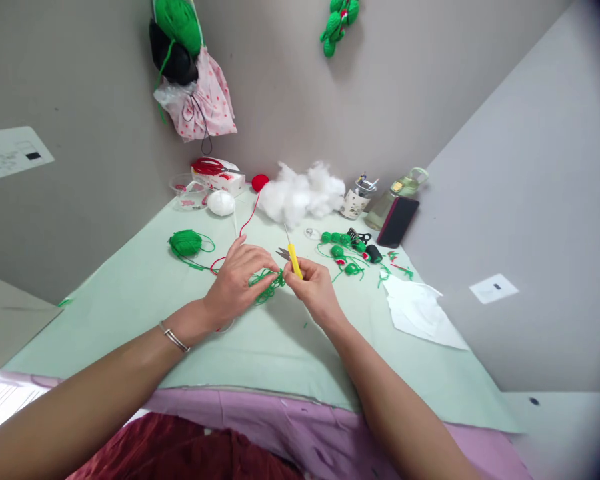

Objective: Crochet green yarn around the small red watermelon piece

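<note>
My right hand (314, 288) grips a crochet hook by its yellow handle (294, 260), its thin metal tip pointing up and away from me. A loose tangle of green yarn (266, 288) lies under and between my hands. My left hand (241, 279) is closed on strands of this yarn, its fingertips almost meeting those of my right hand. Just beyond the fingers show the dark blades of scissors (283, 253); their handles are hidden. A red strand runs past my left hand to a red yarn ball (260, 182). A green yarn ball (186, 243) sits farther left.
White stuffing (300, 193) is heaped at the back, beside a white yarn ball (221, 203). Green crocheted balls (337, 251) lie to the right. Behind them stand a pen cup (356, 201), a bottle (380, 210) and a leaning phone (398, 222). White paper (420, 310) lies near the right edge.
</note>
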The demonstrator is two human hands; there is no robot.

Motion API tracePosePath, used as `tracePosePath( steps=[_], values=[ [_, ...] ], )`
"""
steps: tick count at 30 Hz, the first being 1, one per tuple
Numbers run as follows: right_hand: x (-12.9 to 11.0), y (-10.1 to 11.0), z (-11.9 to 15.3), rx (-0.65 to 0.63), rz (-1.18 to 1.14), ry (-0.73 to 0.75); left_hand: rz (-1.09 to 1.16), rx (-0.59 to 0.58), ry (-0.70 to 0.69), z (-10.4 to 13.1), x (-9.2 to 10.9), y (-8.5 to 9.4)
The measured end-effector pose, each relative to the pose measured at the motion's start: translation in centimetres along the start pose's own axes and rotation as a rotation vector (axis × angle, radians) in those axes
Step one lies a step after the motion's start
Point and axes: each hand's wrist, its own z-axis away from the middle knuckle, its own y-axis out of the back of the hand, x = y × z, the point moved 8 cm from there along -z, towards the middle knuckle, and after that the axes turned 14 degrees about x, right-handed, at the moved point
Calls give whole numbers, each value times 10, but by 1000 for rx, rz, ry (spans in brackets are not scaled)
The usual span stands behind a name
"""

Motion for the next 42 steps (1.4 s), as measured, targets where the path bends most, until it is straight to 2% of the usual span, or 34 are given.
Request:
tracePosePath(
  steps=[14, 22, 26, 32, 37, 42],
  values=[
    [2, -4, 3, 16, 54, 82, -134, -18, -125, 2, 10, -4],
    [0, -3, 3, 32, 60, 93, -158, -29, -139, 1, 14, -5],
    [1, -4, 2, 21, 22, 61, -96, -13, -49, 1, 9, -4],
    [11, -7, -2, -60, -86, -68, 149, 3, 273, 1, -11, -6],
    [16, -6, -3, -77, -167, -158, 171, -37, 319, 1, -15, -6],
    [15, -7, -2, -91, -208, -185, 192, -48, 308, 3, -16, -8]
  ],
)
